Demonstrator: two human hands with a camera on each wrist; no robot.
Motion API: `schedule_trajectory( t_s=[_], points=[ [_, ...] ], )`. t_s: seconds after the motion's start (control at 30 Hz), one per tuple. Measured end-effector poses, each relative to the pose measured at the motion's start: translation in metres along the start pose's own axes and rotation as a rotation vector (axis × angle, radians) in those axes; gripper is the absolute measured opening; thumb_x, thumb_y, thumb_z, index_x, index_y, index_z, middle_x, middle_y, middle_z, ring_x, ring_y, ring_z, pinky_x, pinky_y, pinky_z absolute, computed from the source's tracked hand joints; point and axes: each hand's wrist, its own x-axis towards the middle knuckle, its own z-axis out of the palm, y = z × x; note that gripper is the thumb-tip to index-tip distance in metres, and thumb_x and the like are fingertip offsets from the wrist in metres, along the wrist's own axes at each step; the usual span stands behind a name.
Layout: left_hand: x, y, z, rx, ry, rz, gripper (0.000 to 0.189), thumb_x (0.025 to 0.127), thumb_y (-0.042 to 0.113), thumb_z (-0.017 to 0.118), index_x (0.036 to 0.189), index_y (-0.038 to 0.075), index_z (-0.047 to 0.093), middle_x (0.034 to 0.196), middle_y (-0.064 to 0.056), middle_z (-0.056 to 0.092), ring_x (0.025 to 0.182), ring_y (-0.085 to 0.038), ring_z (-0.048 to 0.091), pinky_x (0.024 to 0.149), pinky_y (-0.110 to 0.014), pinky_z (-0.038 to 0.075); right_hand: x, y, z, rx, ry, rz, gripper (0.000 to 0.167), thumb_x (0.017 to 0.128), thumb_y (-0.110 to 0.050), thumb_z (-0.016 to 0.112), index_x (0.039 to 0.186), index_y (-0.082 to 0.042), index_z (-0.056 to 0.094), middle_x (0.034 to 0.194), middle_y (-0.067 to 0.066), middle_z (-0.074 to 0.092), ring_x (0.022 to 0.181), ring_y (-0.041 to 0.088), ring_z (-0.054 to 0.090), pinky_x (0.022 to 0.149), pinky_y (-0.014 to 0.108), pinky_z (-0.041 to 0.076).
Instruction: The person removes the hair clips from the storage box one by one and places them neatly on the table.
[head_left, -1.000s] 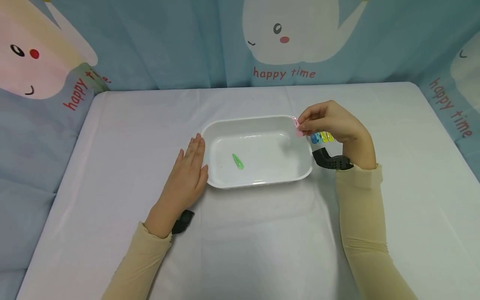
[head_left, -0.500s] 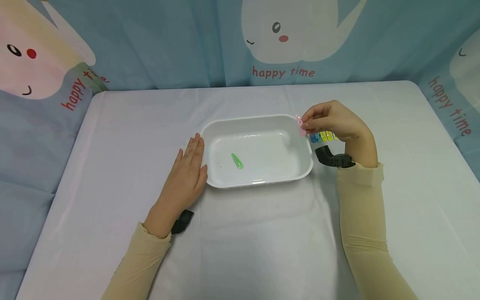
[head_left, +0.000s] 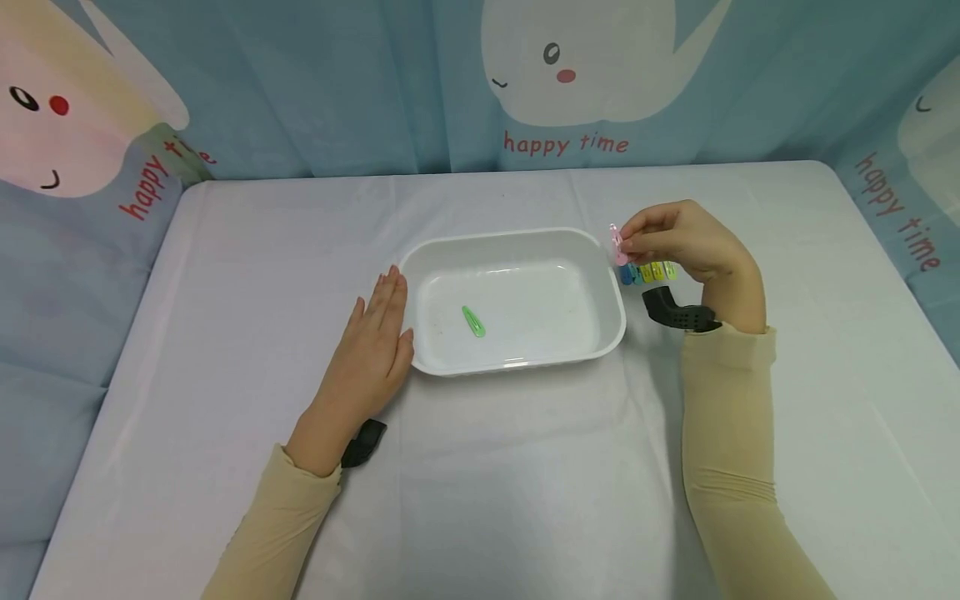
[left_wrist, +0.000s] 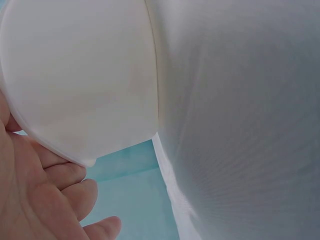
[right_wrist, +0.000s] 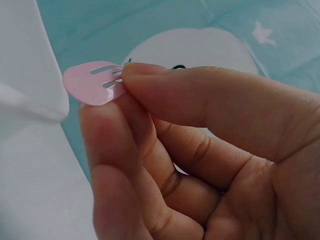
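Observation:
Between thumb and fingertips, my right hand (head_left: 686, 242) pinches a pink snap hair clip (right_wrist: 92, 82), held up just off the right rim of a white tray (head_left: 517, 242). Inside the tray, left of its middle, lies a green hair clip (head_left: 473, 322). My left hand (head_left: 363, 354) rests with straight fingers along the tray's left edge; in the left wrist view its fingers touch the rim from outside. Below the right hand a row of blue and yellow hair clips (head_left: 652, 272) lies on the cloth, partly covered by that hand.
A white cloth (head_left: 517, 467) covers the table. Behind it and at both sides hangs a blue curtain (head_left: 360, 92) with printed whales. Black wrist cameras (head_left: 678, 312) sit on both wrists.
My right hand has moved right with the pink hair clip, from over the tray's right rim to just outside it. The left hand and the green clip stay in place.

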Motion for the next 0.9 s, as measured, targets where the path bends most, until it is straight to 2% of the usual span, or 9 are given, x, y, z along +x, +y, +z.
schedule_trajectory(
  t_s=[0.43,0.73,0.9],
  points=[
    [0.0,0.0,0.0,-0.001,-0.002,0.003,0.057,0.098,0.018,0.037,0.147,-0.006,0.019,0.155,-0.018,0.015,0.142,-0.029,0.015,0.109,-0.055,0.017,-0.004,0.006,-0.01,0.022,0.026,0.008,0.007,0.088,-0.003,0.064,0.086,-0.002,0.071,0.079,0.005,0.069,0.072,0.016,0.066,0.069,0.027,0.054],
    [-0.001,0.001,-0.001,-0.013,-0.014,-0.009,0.058,0.098,0.018,0.037,0.148,-0.005,0.018,0.155,-0.016,0.014,0.143,-0.027,0.013,0.11,-0.055,0.016,-0.006,0.012,-0.016,-0.011,0.094,0.043,0.007,0.088,-0.007,0.065,0.086,-0.007,0.071,0.081,0.003,0.069,0.074,0.016,0.067,0.069,0.025,0.054],
    [0.0,0.001,-0.001,-0.016,-0.01,-0.007,0.058,0.098,0.018,0.037,0.148,-0.005,0.018,0.155,-0.017,0.015,0.142,-0.027,0.013,0.11,-0.055,0.016,-0.009,0.015,-0.024,0.043,0.108,0.05,0.01,0.088,-0.004,0.063,0.086,-0.008,0.072,0.083,0.002,0.069,0.075,0.014,0.066,0.071,0.024,0.053]
  ],
)
